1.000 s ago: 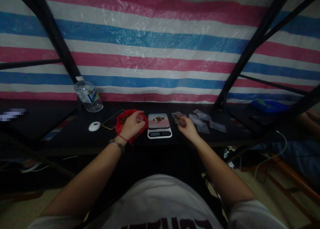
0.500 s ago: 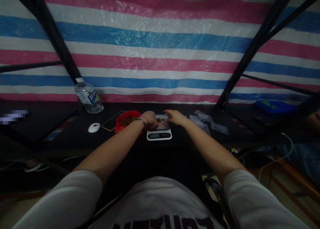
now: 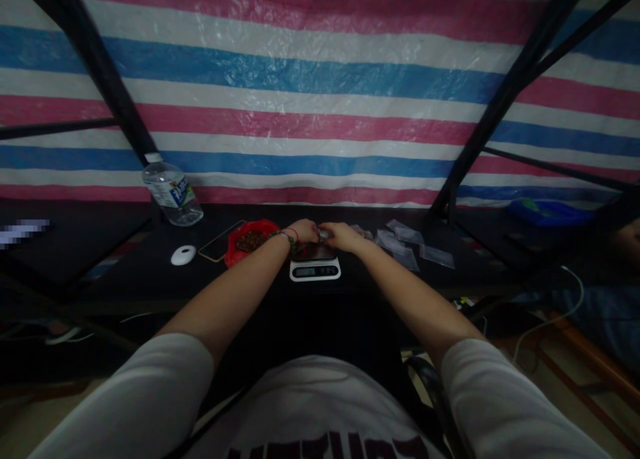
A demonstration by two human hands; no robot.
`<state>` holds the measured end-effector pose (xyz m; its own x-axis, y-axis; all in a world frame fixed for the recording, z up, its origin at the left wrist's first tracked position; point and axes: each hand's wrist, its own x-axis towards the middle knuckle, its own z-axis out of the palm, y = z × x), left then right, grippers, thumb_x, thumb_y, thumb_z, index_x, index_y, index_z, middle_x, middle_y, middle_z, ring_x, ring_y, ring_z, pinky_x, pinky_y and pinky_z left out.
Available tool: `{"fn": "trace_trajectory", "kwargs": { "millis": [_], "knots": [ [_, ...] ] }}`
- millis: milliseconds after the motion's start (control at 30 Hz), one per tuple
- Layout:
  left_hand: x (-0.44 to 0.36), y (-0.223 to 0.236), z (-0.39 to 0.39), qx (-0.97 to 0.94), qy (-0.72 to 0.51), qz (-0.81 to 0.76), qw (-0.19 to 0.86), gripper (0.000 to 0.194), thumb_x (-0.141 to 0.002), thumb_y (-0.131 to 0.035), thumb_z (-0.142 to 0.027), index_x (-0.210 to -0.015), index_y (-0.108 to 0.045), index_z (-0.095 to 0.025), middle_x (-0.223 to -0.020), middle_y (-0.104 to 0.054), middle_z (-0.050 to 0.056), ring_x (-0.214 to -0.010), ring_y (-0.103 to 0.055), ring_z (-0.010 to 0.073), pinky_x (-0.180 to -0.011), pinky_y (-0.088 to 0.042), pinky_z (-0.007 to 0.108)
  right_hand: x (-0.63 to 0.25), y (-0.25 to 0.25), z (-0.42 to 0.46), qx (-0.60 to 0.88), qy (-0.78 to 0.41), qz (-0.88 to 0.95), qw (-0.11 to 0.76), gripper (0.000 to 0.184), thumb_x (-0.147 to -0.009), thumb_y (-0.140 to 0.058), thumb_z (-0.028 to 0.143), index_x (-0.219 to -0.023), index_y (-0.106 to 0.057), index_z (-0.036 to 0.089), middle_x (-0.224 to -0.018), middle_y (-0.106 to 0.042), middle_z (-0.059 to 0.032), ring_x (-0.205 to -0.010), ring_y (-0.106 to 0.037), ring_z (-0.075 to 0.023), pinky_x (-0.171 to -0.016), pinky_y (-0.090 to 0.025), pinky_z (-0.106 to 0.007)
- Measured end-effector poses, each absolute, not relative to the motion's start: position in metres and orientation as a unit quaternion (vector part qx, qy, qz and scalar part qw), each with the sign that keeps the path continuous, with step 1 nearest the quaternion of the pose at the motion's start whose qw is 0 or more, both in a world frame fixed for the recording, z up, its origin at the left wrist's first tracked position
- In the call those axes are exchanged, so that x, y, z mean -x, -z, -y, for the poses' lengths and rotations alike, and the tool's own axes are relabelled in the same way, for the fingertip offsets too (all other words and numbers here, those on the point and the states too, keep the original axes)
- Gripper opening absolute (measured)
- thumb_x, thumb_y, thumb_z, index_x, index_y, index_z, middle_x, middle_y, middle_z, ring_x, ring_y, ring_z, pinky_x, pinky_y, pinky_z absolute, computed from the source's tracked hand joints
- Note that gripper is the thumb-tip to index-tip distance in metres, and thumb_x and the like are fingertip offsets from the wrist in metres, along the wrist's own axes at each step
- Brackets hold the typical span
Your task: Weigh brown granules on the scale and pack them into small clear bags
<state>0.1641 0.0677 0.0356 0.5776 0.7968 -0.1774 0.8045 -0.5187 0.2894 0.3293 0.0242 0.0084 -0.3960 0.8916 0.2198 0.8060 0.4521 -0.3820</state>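
Over the kitchen scale (image 3: 315, 269), my left hand (image 3: 306, 231) and my right hand (image 3: 341, 237) meet, fingers closed. Between their fingertips is a small clear plastic bag (image 3: 325, 233), mostly hidden, its contents not visible. The scale's metal plate lies under the hands, with its white front and dark display facing me. Left of it, beside my left wrist, sits a red bag (image 3: 234, 251) opened out around many small brown pieces (image 3: 251, 241). Flat clear bags (image 3: 399, 243) lie to the right of my right hand, and a bag with brownish contents (image 3: 363, 232) is close by it.
On the black table (image 3: 270, 291), a white mouse (image 3: 183, 255), a phone (image 3: 216, 247) and a plastic bottle (image 3: 174, 193) stand at left. A blue tray (image 3: 550, 213) is at far right. Black frame posts and a striped sheet (image 3: 300, 125) rise behind.
My hands have come closer together over the scale, gathering the clear bag between them. The brown pieces seen above the plate before are now hidden. A filled bag beside my right hand has come into sight.
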Motion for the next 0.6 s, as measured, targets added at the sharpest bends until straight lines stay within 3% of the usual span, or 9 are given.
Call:
{"fn": "trace_trajectory", "kwargs": {
  "millis": [233,433,600],
  "knots": [
    [-0.157,-0.048,-0.070,-0.870,-0.050,-0.445,0.208,0.033,-0.070,-0.064,-0.029,-0.099,-0.074,-0.016,-0.089,-0.073,0.003,-0.076,-0.063,0.0138,-0.065,-0.045,0.019,-0.326,0.010,-0.035,0.531,-0.170,0.770,0.309,0.042,-0.072,-0.067,0.012,-0.114,-0.065,0.013,-0.109,-0.069,-0.0108,-0.093,-0.066,-0.0196,-0.085,-0.050,-0.031],
    [-0.146,-0.058,-0.076,-0.850,-0.138,-0.448,0.239,0.038,-0.078,-0.057,-0.033,-0.108,-0.070,-0.015,-0.093,-0.073,0.005,-0.072,-0.063,0.0132,-0.065,-0.047,0.020,-0.325,0.016,-0.038,0.527,-0.260,0.695,0.415,0.040,-0.073,-0.068,0.017,-0.113,-0.063,0.015,-0.106,-0.069,-0.0080,-0.090,-0.066,-0.0163,-0.082,-0.052,-0.030],
    [-0.137,-0.053,-0.081,-0.884,-0.015,-0.427,0.191,0.056,-0.064,-0.071,-0.038,-0.114,-0.067,-0.015,-0.108,-0.071,0.007,-0.086,-0.065,0.0172,-0.072,-0.047,0.019,-0.333,0.013,-0.032,0.543,-0.240,0.694,0.407,0.046,-0.070,-0.070,0.016,-0.115,-0.063,0.014,-0.108,-0.068,-0.0099,-0.090,-0.065,-0.0170,-0.085,-0.051,-0.034]
  ]
}}
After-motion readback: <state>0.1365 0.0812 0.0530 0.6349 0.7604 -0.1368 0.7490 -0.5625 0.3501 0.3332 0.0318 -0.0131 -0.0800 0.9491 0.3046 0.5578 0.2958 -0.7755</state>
